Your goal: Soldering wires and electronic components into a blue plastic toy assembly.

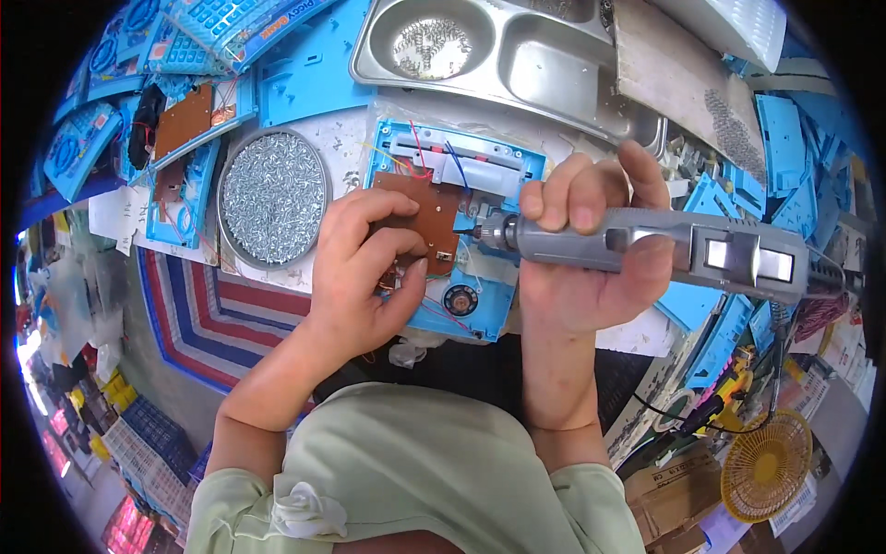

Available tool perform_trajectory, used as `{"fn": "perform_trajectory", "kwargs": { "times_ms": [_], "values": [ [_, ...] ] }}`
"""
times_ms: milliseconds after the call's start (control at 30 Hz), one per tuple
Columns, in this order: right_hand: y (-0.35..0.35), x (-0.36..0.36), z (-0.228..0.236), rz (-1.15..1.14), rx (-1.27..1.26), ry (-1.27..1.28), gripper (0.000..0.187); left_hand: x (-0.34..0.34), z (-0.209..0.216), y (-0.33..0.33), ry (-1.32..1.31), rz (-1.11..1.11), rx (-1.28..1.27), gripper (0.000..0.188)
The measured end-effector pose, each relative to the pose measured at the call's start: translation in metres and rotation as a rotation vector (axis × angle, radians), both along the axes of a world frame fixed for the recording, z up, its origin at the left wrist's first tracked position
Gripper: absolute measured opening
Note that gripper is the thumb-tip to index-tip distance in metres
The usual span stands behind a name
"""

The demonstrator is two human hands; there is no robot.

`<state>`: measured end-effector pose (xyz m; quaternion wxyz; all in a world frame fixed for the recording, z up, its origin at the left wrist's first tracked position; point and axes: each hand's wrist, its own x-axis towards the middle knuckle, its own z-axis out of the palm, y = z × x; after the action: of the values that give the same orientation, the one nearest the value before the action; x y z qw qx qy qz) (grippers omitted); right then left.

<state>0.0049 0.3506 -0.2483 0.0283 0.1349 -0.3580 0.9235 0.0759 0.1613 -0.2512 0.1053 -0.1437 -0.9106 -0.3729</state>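
A light-blue plastic housing (498, 294) lies open in front of me, with a brown circuit board (441, 205) in it. My left hand (360, 268) curls over the board's left side; its fingertips press on the board, and the thumb bends in near the lower edge. In my right hand (591, 249) is a grey electric screwdriver (572, 242), gripped along its body and held level. Its bit points left and meets the board's right edge; the screw under the tip is too small to make out. A small round speaker (460, 299) and thin coloured wires sit inside the housing.
A round dish of small screws (274, 198) stands left of the housing. Behind lies a steel compartment tray (563, 69) with more small metal parts. Blue plastic panels (309, 69) pile up at the back left, others at the right. A yellow basket (766, 464) stands lower right.
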Motion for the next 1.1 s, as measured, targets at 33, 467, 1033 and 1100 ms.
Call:
{"fn": "perform_trajectory", "kwargs": {
  "times_ms": [33,467,1033,1100],
  "values": [
    [0.000,0.001,0.006,0.004,0.071,0.004,0.067,0.000,0.001,0.000,-0.002,-0.001,0.000,0.023],
    [0.008,0.005,0.045,0.039,0.444,-0.013,0.078,0.001,0.000,0.000,-0.007,0.002,0.001,0.027],
    [0.004,-0.044,0.020,0.223,0.045,0.232,0.051,-0.016,0.017,0.037,0.044,0.190,-0.290,0.042],
    [-0.001,-0.036,0.030,0.175,0.063,0.112,0.042,-0.019,0.021,0.040,0.012,0.199,-0.316,0.041]
  ]
}}
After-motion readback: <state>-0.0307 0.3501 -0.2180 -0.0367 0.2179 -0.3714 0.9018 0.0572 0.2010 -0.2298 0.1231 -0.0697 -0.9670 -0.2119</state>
